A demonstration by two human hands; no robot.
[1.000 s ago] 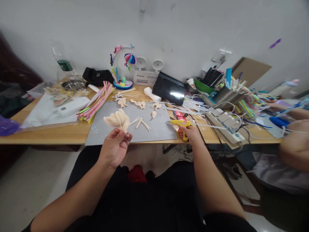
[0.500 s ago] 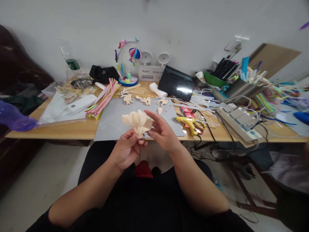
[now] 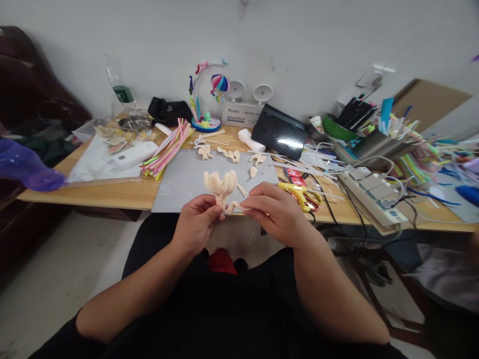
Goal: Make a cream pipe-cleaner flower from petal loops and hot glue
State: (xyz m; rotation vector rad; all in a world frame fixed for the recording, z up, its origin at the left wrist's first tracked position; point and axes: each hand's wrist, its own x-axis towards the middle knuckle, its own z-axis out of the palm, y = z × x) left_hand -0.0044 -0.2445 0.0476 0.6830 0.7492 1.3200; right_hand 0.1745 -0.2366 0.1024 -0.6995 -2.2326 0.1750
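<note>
Both hands meet at a cream fuzzy flower (image 3: 220, 184)

The left hand (image 3: 197, 222) pinches the gathered base of the flower between thumb and fingers, its petals spreading upward. The right hand (image 3: 276, 212) is closed on one end of a cream bent strip (image 3: 235, 205), whose other end reaches the flower's base; whether the two are joined cannot be told. The flower is held up near the front edge of the surface (image 3: 93, 190), against the gray mat (image 3: 175, 182) in view.

Toward the back of the mat sit several curled cream pieces (image 3: 205, 152), with a single cream petal (image 3: 253, 172) nearer the hands. Just beyond the right hand, a yellow glue gun (image 3: 295, 189) lies beside scissors (image 3: 315, 200), clear of the fingers. Farther right is a white power strip (image 3: 368, 197) with plugs in it. Left of the mat's back corner, pink, yellow and green pipe cleaners (image 3: 170, 149) lie in a loose bundle. Behind the mat, a white roll (image 3: 250, 140) rests beside a glossy black device (image 3: 280, 130).
</note>
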